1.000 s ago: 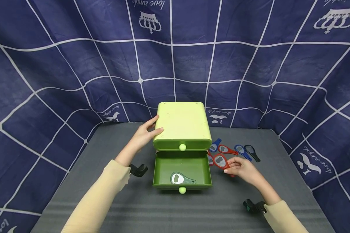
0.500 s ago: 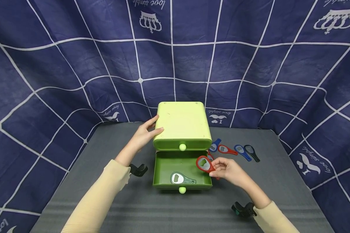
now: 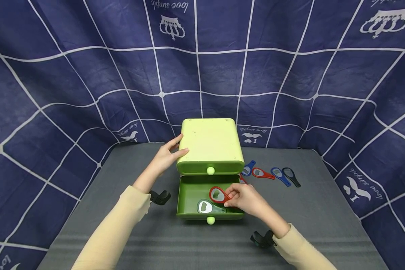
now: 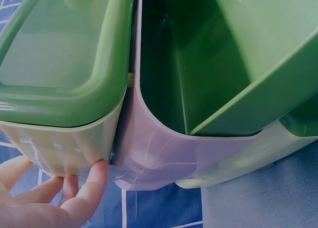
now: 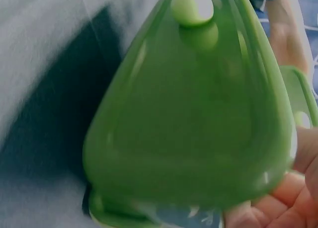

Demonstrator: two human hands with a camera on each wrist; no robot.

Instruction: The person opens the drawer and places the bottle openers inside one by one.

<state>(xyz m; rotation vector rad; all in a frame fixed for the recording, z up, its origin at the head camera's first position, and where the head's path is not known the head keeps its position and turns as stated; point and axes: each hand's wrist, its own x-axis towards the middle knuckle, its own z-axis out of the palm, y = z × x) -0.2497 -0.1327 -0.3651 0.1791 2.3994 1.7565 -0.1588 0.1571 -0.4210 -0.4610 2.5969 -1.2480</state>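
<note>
Pinching grip: thumb and fingers of the right hand (image 3: 245, 197) hold a red, teardrop-shaped bottle opener (image 3: 211, 194) by its handle, over the open green plastic drawer (image 3: 191, 188), at two o'clock from the round head of a dark-green, white-centred opener (image 3: 198, 206). The left hand (image 3: 165, 157) rests, fingers spread, on the pale-lime boxy cabinet (image 3: 210, 140) at nine o'clock. Stowing seems under way; next calls for lowering the red opener, then letting go. Blue, red and black openers (image 3: 267, 175) remain at two o'clock.

Blue cloth (image 3: 222, 71) w/ wht grid lines hangs behind gry tbl (image 3: 195, 249).
</note>
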